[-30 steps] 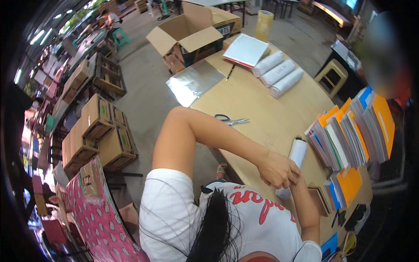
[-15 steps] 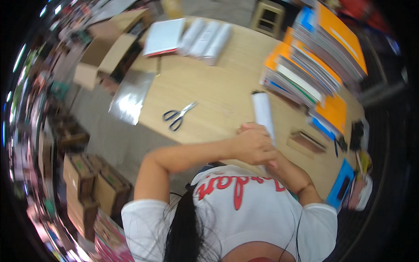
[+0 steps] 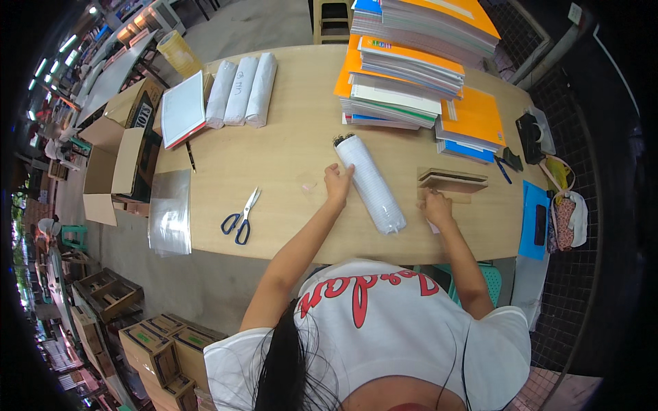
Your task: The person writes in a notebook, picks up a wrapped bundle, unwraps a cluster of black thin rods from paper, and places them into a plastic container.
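Observation:
A long white roll (image 3: 370,181) in clear plastic film lies aslant on the table, with dark bristly ends showing at its far end. My left hand (image 3: 336,186) rests beside its left side, thumb against the wrap and fingers apart. To the right, my right hand (image 3: 436,207) is closed at the near edge of a low brown block (image 3: 454,181) on a clear base. A small pale slip (image 3: 433,227) shows under that hand; whatever its fingertips pinch is hidden. Blue-handled scissors (image 3: 241,218) lie left of my left hand.
Stacked orange-covered books (image 3: 411,65) stand at the far right. Several wrapped white rolls (image 3: 241,90) and a white pad (image 3: 184,109) lie far left, near clear plastic sheets (image 3: 170,212). An open carton (image 3: 123,154) stands beside the table. A blue folder (image 3: 532,212) lies at the right edge.
My hands, crossed together over the near end of the roll before, are now apart. The right one has moved to the brown block. The whole view has also turned.

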Tool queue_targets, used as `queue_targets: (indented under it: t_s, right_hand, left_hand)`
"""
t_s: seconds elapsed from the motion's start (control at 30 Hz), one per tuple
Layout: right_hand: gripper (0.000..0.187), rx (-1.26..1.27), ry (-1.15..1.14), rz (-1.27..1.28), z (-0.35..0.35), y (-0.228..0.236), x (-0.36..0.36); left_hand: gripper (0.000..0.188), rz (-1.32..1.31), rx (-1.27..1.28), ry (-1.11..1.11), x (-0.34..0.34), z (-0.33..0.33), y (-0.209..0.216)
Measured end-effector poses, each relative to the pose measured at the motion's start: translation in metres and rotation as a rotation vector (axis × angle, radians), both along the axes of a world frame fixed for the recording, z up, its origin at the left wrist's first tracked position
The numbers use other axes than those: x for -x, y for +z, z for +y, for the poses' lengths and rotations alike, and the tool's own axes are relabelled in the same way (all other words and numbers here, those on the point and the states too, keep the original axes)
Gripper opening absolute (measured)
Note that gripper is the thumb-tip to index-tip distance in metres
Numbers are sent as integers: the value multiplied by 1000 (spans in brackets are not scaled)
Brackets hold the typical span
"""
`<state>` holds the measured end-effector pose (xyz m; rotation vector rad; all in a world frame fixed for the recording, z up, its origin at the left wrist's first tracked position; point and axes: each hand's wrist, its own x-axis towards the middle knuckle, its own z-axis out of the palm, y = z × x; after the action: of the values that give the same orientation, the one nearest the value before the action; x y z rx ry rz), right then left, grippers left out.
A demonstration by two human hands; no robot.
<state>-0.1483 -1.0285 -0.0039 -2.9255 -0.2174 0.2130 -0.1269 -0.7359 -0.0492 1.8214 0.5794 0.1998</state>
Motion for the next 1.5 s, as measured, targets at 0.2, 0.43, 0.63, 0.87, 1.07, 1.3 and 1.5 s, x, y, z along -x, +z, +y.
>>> queue_targets:
  t_s: [0.2, 0.43, 0.63, 0.87, 1.07, 1.3, 1.5]
  right_hand:
    - [30, -179, 24, -274, 21, -9, 21]
    - [76, -474, 156, -172, 95, 34, 24]
    - [113, -607, 76, 190, 73, 4, 59]
    - [113, -450, 21, 134, 95, 4, 68]
    - [108, -447, -46, 116, 107, 3, 72]
    - [121, -484, 12, 134, 91, -15, 64]
    - [134, -500, 10, 177, 101, -17, 43]
  left_hand:
    - [44, -171, -254, 55, -38, 21, 19]
    - [22, -191, -521, -109, -47, 30, 47]
    - [15, 1, -453, -200, -62, 37, 47]
    - [7, -243, -657, -365, -41, 29, 40]
    - [12, -250, -60, -623, 54, 7, 12]
    - [18, 52, 240, -1245, 137, 23, 81]
    - [23, 140, -255, -454, 60, 47, 20]
